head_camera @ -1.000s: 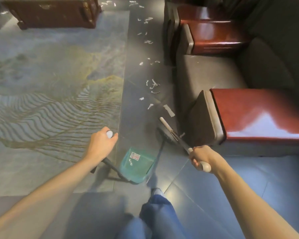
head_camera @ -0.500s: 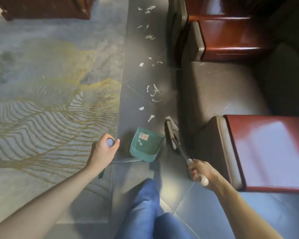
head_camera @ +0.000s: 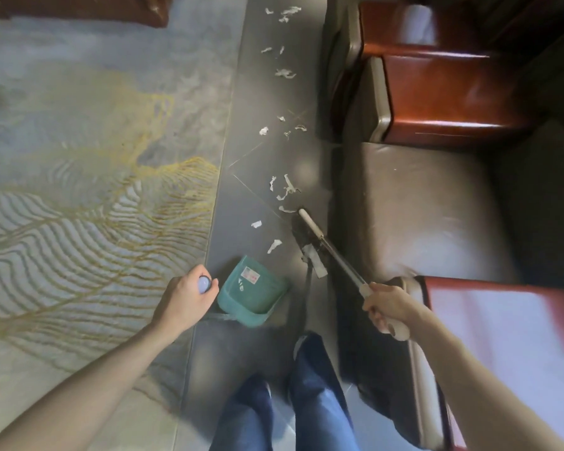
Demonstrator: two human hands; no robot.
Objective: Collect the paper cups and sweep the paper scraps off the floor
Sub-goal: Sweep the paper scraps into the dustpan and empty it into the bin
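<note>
White paper scraps (head_camera: 284,187) lie scattered along the dark tiled floor strip between the rug and the armchairs, running away from me. A green dustpan (head_camera: 253,292) rests on the tiles by my feet, its mouth facing the scraps. My left hand (head_camera: 186,299) grips the top of the dustpan's long handle. My right hand (head_camera: 388,305) grips the white end of the broom handle. The broom head (head_camera: 308,240) sits on the floor just right of the nearest scraps, a larger piece of paper under it. No paper cups are in view.
A patterned grey and gold rug (head_camera: 88,190) covers the floor on the left. Brown leather armchairs (head_camera: 414,206) with red wooden arms (head_camera: 453,96) line the right side. Dark wooden furniture (head_camera: 79,8) stands at the top left. My legs in blue jeans (head_camera: 306,402) are below.
I have stepped forward along the floor strip. The dustpan moved forward with me, and the broom head reached further ahead, up to the nearest scraps.
</note>
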